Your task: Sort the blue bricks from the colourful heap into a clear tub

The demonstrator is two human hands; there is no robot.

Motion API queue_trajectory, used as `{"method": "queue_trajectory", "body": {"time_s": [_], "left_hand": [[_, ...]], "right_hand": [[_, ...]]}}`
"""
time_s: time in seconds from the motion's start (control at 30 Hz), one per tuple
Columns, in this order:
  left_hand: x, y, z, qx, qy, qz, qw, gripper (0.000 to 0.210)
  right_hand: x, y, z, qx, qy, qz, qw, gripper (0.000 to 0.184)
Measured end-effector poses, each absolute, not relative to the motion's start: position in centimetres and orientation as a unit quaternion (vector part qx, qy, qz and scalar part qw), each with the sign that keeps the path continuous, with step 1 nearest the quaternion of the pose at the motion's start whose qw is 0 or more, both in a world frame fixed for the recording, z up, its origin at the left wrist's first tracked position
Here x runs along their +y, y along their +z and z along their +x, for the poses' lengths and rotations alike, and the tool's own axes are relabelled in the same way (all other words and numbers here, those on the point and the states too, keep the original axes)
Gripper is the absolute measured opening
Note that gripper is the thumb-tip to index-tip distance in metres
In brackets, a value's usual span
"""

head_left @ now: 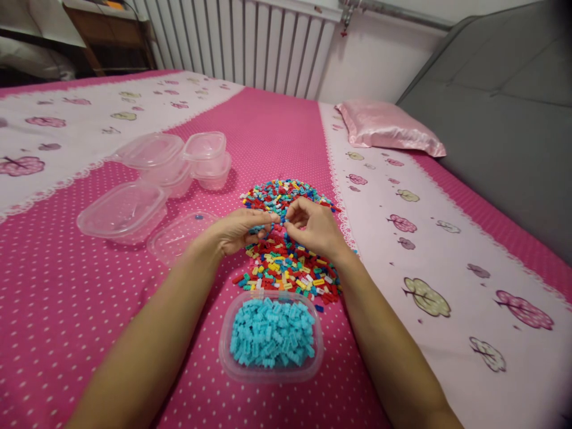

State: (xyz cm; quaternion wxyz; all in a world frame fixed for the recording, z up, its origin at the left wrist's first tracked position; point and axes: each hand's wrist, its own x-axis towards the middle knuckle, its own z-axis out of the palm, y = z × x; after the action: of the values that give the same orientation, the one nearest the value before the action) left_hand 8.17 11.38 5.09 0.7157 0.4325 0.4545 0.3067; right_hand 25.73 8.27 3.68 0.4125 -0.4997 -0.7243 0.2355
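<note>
Over a mixed pile of small toy building bricks (290, 274), my left hand (245, 229) and my right hand (316, 227) meet at their fingertips. Both are closed in a pinch, with tiny blue building bricks (282, 220) at the fingertips; their exact outline is too small to make out. The pile holds red, yellow, green, white and blue pieces and spreads out behind and in front of my hands. Nearest me, between my forearms, stands a clear plastic container (227, 348) filled with light blue bricks (272, 332).
Clear lidded containers (154, 149) stand at the left, some stacked (208, 158). A loose clear lid (172, 241) with a small blue piece on it lies beside my left wrist. A pink pillow (388, 128) rests against the grey headboard (500, 107). Behind the bed is a white radiator (250, 44).
</note>
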Motion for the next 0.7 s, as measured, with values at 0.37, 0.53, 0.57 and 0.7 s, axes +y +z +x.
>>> {"method": "queue_trajectory", "body": {"time_s": [0.37,0.53,0.57,0.7], "left_hand": [[11.6,3.7,8.6,0.425,0.299,0.541,0.661,0.030],[11.7,3.7,8.5,0.420,0.307,0.536,0.665,0.020],[11.7,3.7,8.5,0.419,0.306,0.534,0.668,0.018],[11.6,3.7,8.5,0.424,0.303,0.522,0.675,0.014]], "right_hand": [[7.8,4.0,25.0,-0.760,0.193,-0.461,0.415,0.010],[7.8,4.0,25.2,-0.761,0.193,-0.451,0.424,0.010],[7.8,4.0,25.2,-0.763,0.192,-0.449,0.424,0.010],[7.8,4.1,25.3,-0.765,0.206,-0.444,0.417,0.012]]}}
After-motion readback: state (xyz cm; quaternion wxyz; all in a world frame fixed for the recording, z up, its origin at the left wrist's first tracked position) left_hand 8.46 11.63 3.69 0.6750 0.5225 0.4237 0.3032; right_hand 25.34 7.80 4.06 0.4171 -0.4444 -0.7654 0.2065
